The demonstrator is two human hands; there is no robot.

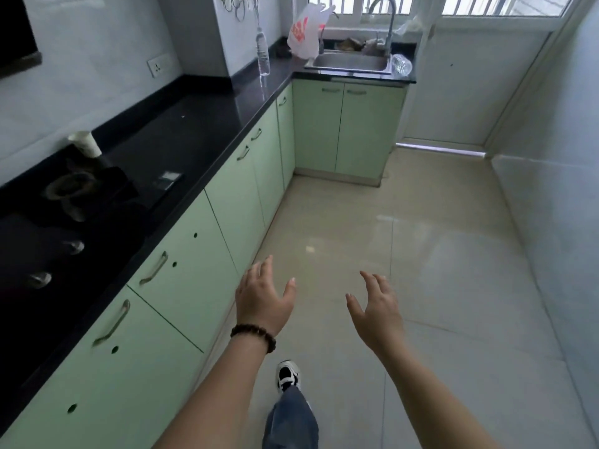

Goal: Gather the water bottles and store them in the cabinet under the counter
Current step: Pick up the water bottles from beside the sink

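Our left hand point(263, 296) and right hand point(377, 304) float out in front of us over the floor tiles point(421, 254), fingers spread and relaxed, holding nothing. The bottles we want are well apart from us, at the far end of the kitchen. One clear plastic water bottle point(263, 53) stands upright on the black surface point(201, 124) near the corner, just left of a white and red plastic bag point(304, 34). A second clear bottle point(402, 64) lies on its side at the right edge of the steel sink point(351, 63).

We judge both to be light, thin-walled and easily dented, more so if they are near empty; how much water they hold we cannot tell. The smooth plastic may be slippery, especially beside the sink. We would wrap our fingers round the middle of the upright one, and take the lying one across its body.

The surface is dark, glossy stone, running along pale green cabinet doors point(194, 273) with metal handles, all closed. The room is narrow, with a gas hob point(64, 205) at our near left and a barred window above the tap point(387, 17).
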